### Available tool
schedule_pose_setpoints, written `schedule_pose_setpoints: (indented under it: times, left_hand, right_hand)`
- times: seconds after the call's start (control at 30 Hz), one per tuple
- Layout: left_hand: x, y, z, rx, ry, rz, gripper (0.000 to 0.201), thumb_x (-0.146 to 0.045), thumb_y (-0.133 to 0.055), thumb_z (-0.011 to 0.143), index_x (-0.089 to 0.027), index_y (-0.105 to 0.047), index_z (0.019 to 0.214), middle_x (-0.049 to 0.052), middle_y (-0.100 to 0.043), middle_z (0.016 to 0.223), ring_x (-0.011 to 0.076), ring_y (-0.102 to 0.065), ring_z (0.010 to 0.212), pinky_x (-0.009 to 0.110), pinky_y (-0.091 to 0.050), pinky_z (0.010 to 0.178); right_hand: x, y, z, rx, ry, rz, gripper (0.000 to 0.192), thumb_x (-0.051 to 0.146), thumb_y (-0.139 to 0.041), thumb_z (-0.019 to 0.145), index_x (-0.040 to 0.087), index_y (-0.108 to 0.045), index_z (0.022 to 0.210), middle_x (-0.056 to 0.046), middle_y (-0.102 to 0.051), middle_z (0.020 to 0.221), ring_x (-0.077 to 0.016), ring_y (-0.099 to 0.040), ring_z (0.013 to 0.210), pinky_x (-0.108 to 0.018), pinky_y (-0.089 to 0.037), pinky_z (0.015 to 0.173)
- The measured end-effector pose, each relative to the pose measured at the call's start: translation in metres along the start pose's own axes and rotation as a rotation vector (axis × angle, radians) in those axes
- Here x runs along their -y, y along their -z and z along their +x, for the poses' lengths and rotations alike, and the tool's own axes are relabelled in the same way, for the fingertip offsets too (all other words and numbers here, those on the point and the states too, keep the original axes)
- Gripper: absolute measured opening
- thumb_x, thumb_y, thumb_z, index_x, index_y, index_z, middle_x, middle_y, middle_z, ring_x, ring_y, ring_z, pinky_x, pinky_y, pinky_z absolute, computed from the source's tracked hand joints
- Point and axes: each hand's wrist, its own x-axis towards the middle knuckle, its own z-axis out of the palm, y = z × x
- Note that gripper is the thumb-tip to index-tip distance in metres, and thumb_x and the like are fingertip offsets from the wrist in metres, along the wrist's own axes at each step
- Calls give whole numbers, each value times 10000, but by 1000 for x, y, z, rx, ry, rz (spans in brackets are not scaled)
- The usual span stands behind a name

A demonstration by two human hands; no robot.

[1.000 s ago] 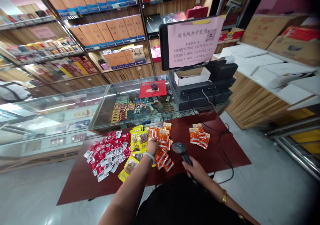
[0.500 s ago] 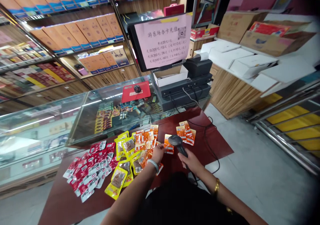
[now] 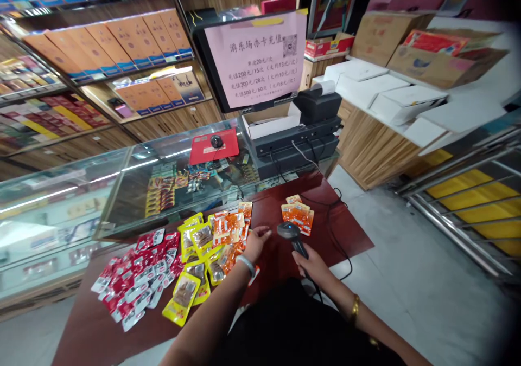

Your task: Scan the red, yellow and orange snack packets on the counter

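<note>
My right hand [image 3: 312,267] grips a black barcode scanner [image 3: 290,232], its head pointing forward over the dark red table [image 3: 345,230]. My left hand [image 3: 257,241] hovers just left of the scanner with fingers spread and nothing in it, beside a heap of orange snack packets [image 3: 228,229]. Beyond the scanner lies a small separate stack of orange packets [image 3: 298,216]. Yellow packets [image 3: 190,284] and several red packets [image 3: 134,279] are spread further left on the table.
The scanner's black cable [image 3: 344,252] trails over the table's right side. Behind the table is a glass display counter [image 3: 134,192] carrying a red mouse pad [image 3: 214,145], a monitor with a pink paper sign [image 3: 256,62] and a black printer [image 3: 318,106]. Shelves of boxes line the back wall.
My left hand took an orange packet from the heap, held it up to the scanner, and is now empty. The small right-hand stack looks slightly bigger. The view has swung right.
</note>
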Motion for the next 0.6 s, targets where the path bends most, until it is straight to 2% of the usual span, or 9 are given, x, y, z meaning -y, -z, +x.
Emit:
schedule_pose_setpoints:
  times: [0.07,0.13,0.2,0.27,0.37,0.43,0.5,0.6]
  left_hand:
    - [16,33,-21,-139,20,193,220,-325,-675,800,-156,-632,934,72,-716,913,186,-670,867,290,-510,808]
    - [30,62,-48,-332,72,433,228,-362,-654,807,-171,-596,918,67,-689,899,206,-654,889,312,-489,817]
    - [40,83,-74,-505,171,627,318,-417,-664,787,-173,-564,965,93,-665,962,245,-628,972,347,-465,856]
    - [49,95,-93,-595,300,726,460,-483,-682,756,-168,-532,1056,130,-634,1072,283,-584,1085,369,-438,907]
    - [60,100,-106,-579,447,753,651,-589,-683,712,-164,-480,1161,160,-586,1184,307,-526,1180,369,-405,956]
    - [64,100,-107,-540,471,754,706,-647,-672,690,-168,-480,1172,166,-575,1204,314,-517,1193,370,-391,972]
    - [64,101,-104,-520,447,755,673,-655,-670,686,-182,-514,1138,156,-588,1187,316,-531,1173,375,-388,967]
    - [61,106,-97,-521,402,752,491,-601,-668,721,-206,-592,1003,125,-636,1088,304,-567,1097,369,-410,914]
  right_hand:
    - [-1,-7,0,41,-14,-12,453,612,-615,764,212,-491,936,114,-454,528,-76,-412,375,-207,-327,401]
    - [-2,-17,1,83,-21,-32,439,608,-620,763,214,-495,912,113,-453,518,-81,-417,385,-211,-339,416]
    - [-3,-28,3,128,-38,-59,438,608,-624,757,214,-498,899,114,-445,509,-83,-412,384,-212,-333,414]
    - [-3,-41,3,186,-48,-93,431,600,-622,761,210,-502,901,114,-438,509,-81,-404,383,-210,-324,411]
    - [-3,-59,3,259,-50,-129,423,575,-617,773,199,-512,937,112,-442,537,-74,-395,389,-209,-325,414]
    - [-3,-69,1,288,-54,-144,434,568,-613,776,193,-524,974,112,-445,546,-72,-390,389,-208,-325,414]
    - [-4,-76,-1,311,-58,-158,461,570,-607,778,186,-537,1024,115,-440,531,-75,-385,385,-209,-327,414]
    - [-7,-82,-3,324,-56,-168,519,575,-601,782,173,-541,1104,123,-426,497,-82,-376,371,-211,-324,410]
